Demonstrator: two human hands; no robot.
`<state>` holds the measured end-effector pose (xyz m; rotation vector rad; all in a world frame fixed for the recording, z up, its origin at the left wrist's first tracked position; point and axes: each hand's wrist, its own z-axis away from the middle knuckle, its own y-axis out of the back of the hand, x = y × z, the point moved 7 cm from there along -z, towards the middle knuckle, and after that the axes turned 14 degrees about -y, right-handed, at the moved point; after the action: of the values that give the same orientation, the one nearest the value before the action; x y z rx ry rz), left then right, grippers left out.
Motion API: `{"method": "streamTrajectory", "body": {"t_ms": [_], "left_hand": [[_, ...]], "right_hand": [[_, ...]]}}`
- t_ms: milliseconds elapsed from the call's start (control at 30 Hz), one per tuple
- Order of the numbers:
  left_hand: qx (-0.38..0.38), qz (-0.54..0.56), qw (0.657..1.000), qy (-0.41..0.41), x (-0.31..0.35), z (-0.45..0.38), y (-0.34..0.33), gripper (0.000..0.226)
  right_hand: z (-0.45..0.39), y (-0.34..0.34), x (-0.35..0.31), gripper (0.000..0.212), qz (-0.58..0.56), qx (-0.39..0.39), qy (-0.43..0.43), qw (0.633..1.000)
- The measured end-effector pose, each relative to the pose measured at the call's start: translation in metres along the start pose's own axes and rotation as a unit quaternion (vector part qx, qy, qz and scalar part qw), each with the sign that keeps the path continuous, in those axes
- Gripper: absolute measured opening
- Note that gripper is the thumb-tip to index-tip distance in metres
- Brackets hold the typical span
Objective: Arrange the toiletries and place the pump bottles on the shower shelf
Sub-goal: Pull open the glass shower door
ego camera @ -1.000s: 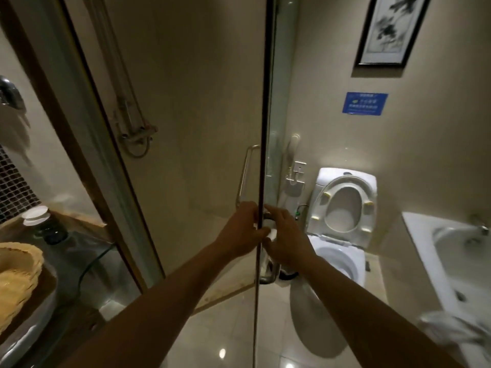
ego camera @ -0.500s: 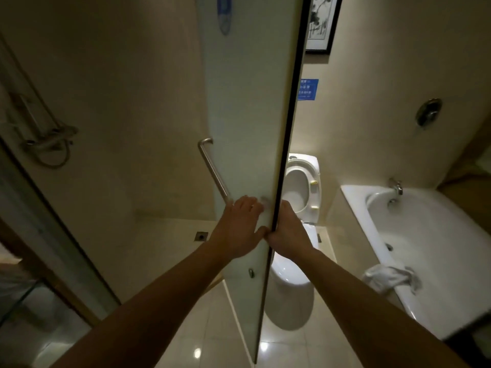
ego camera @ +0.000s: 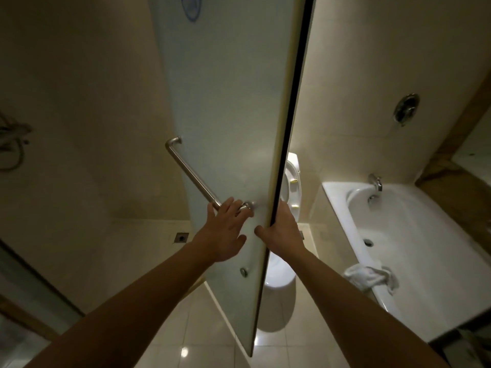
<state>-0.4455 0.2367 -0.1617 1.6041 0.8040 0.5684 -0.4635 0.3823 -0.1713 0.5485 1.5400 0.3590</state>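
Note:
A frosted glass shower door stands swung out toward me, its dark edge running down the middle of the view. My left hand lies on the inner face with its fingers over the lower end of the metal door handle. My right hand grips the door's edge from the other side, thumb on the near face. No pump bottles, toiletries or shower shelf are in view.
The shower stall with a floor drain lies to the left, and the shower hose hangs at the far left. Behind the door stands a toilet. A white bathtub with a cloth on its rim fills the right.
The door has swung further open toward me and the view has turned right. My left hand has loosened from a tight grip to spread fingers on the handle's lower end.

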Motion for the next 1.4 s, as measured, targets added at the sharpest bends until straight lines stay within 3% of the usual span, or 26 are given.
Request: {"method": "streamTrajectory", "body": {"t_ms": [300,533,967,1100,1233,1300,1400], "left_hand": [[-0.021,0.046,0.998,0.026,0.010,-0.059,-0.020,0.074],[-0.047,0.051,0.997,0.037,0.017,-0.094,-0.027,0.082],[-0.044,0.061,0.996,0.048,0.014,-0.110,-0.033,0.082],[-0.045,0.060,0.996,0.047,0.014,-0.105,-0.032,0.082],[-0.027,0.054,0.997,0.039,0.019,-0.089,-0.031,0.084],[-0.020,0.061,0.997,0.047,0.020,-0.073,-0.030,0.083],[-0.009,0.091,0.992,0.083,0.010,-0.038,-0.024,0.079]], "right_hand": [[-0.042,0.039,0.036,0.081,-0.038,0.052,-0.051,0.997],[-0.054,0.058,0.061,0.082,-0.003,0.123,-0.102,0.987],[-0.068,0.057,0.064,0.071,-0.009,0.098,-0.077,0.992],[-0.060,0.056,0.072,0.077,0.012,0.089,-0.140,0.986],[-0.046,0.046,0.095,0.064,0.063,0.013,-0.251,0.966],[-0.035,0.030,0.098,0.055,0.114,-0.051,-0.263,0.957],[-0.021,0.011,0.087,0.050,0.134,-0.066,-0.251,0.956]]}}
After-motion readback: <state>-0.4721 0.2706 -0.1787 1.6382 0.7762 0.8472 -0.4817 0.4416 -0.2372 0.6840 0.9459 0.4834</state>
